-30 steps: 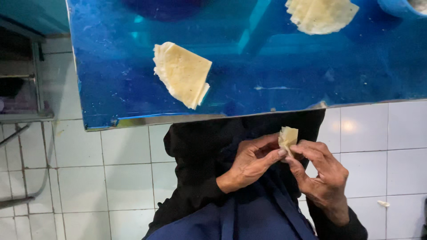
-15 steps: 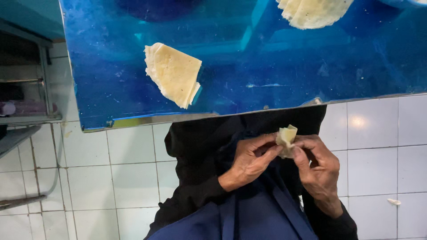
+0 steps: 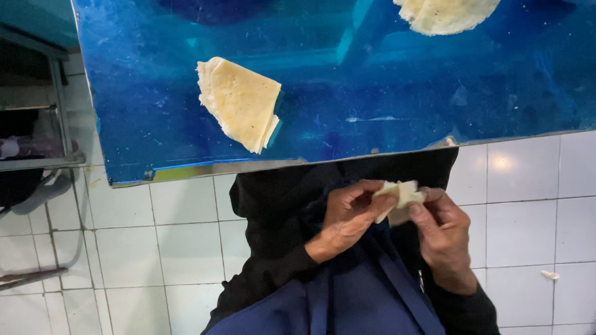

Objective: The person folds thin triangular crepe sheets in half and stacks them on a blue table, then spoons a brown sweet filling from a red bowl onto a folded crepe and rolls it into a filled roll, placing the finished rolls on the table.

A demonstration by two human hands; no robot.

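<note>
head | both hands: left hand (image 3: 349,217), right hand (image 3: 442,234) still pinch folded wrapper (image 3: 400,200) | wrapper flatter than 0.5 s ago

A blue counter (image 3: 372,80) fills the far part of the view, its surface scuffed and its near edge trimmed in metal. A folded pale dough sheet (image 3: 240,102) lies on its left part, near that edge. A round dough sheet (image 3: 444,13) lies far right, cut off by the frame. White floor tiles (image 3: 155,248) spread below. A metal rack (image 3: 43,111) stands at the left.
</note>
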